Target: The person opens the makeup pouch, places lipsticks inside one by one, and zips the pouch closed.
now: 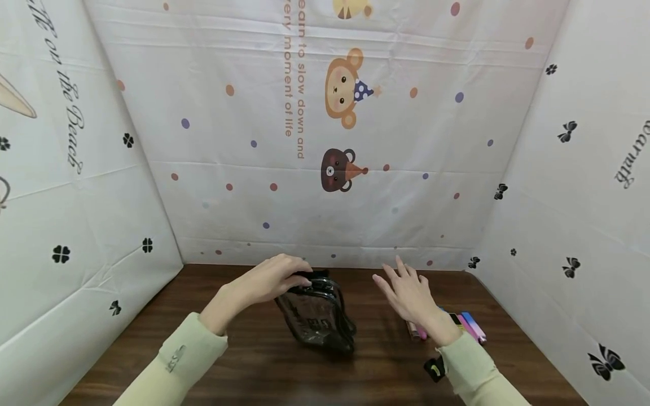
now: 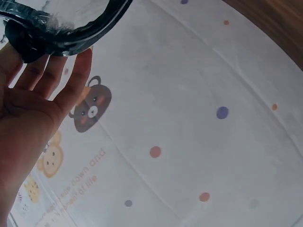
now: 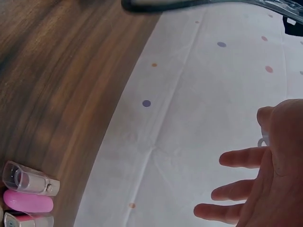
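Note:
A see-through black zip pouch (image 1: 317,318) stands tilted near the middle of the brown table. My left hand (image 1: 274,277) grips its top edge, thumb on the near side. From below, the left wrist view shows the fingers of that hand (image 2: 35,106) at the pouch's dark rim (image 2: 75,42). To the right, my right hand (image 1: 412,296) hovers with its fingers spread and nothing in them. In the right wrist view this hand (image 3: 277,175) is apart from the pouch, whose dark edge crosses the top.
Small cosmetics-like items lie beneath and beside my right forearm, including a pink-and-blue stick (image 1: 473,327), a clear-capped tube (image 3: 31,179) and a pink rounded piece (image 3: 28,201). A small black item (image 1: 435,368) lies nearer. White printed cloth walls (image 1: 325,225) enclose the table (image 1: 244,361).

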`<action>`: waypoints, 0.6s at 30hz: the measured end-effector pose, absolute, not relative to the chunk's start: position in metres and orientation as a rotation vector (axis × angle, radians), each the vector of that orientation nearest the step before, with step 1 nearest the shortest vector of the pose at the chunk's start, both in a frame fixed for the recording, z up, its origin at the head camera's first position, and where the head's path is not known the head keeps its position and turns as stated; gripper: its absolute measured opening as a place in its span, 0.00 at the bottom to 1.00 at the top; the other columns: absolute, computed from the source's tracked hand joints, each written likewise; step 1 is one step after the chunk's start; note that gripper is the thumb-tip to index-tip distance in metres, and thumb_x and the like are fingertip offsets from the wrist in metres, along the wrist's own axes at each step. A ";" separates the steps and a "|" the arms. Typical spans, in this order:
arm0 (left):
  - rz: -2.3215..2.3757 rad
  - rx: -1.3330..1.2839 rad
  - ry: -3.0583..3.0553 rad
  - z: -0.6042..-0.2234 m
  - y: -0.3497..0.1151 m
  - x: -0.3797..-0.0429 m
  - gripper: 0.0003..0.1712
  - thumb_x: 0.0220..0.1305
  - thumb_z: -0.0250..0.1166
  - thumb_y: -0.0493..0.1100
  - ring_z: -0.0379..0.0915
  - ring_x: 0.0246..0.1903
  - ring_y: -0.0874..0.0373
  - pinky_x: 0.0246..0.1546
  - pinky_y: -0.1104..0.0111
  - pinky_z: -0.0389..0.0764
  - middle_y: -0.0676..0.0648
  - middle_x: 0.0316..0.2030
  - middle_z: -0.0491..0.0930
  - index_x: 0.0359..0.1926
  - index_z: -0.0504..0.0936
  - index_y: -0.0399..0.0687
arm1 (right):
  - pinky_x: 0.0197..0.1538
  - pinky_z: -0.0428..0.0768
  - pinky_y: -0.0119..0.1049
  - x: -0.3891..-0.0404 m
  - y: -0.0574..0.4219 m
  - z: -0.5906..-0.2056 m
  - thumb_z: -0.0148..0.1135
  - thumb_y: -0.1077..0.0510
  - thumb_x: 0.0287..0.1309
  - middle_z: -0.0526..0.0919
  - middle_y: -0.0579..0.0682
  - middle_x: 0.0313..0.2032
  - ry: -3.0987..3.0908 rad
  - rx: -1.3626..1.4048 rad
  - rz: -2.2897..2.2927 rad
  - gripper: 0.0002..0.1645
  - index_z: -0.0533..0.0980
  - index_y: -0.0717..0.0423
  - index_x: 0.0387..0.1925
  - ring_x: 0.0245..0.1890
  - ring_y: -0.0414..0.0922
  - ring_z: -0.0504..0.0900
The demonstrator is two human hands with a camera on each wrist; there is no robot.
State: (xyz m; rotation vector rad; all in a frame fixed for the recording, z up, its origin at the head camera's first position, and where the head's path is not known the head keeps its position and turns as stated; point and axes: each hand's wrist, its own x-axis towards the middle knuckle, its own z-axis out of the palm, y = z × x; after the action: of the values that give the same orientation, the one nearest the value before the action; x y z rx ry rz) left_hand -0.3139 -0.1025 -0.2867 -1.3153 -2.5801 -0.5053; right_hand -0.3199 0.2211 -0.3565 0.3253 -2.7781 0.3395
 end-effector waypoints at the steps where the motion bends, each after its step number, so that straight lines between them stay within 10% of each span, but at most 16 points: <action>1: -0.503 -1.316 -2.577 -0.286 -0.101 -0.314 0.09 0.67 0.61 0.44 0.79 0.35 0.67 0.36 0.72 0.79 0.55 0.38 0.83 0.46 0.82 0.51 | 0.60 0.62 0.70 -0.320 0.221 -0.356 0.36 0.33 0.72 0.55 0.66 0.72 -2.774 0.329 0.341 0.39 0.65 0.55 0.69 0.68 0.66 0.61; 18: -0.809 -1.294 -2.591 -0.296 -0.083 -0.332 0.12 0.71 0.57 0.45 0.77 0.33 0.66 0.38 0.70 0.79 0.52 0.38 0.84 0.48 0.83 0.48 | 0.48 0.76 0.55 -0.310 0.169 -0.297 0.69 0.56 0.56 0.82 0.53 0.47 -2.311 0.822 0.479 0.04 0.79 0.48 0.30 0.49 0.54 0.78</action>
State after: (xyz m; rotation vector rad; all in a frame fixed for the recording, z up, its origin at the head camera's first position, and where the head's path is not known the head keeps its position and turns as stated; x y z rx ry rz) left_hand -0.3322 -0.0831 -0.2960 -1.2942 -2.5906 -0.8095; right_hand -0.3100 0.1692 -0.2967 0.8225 -2.3114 0.4786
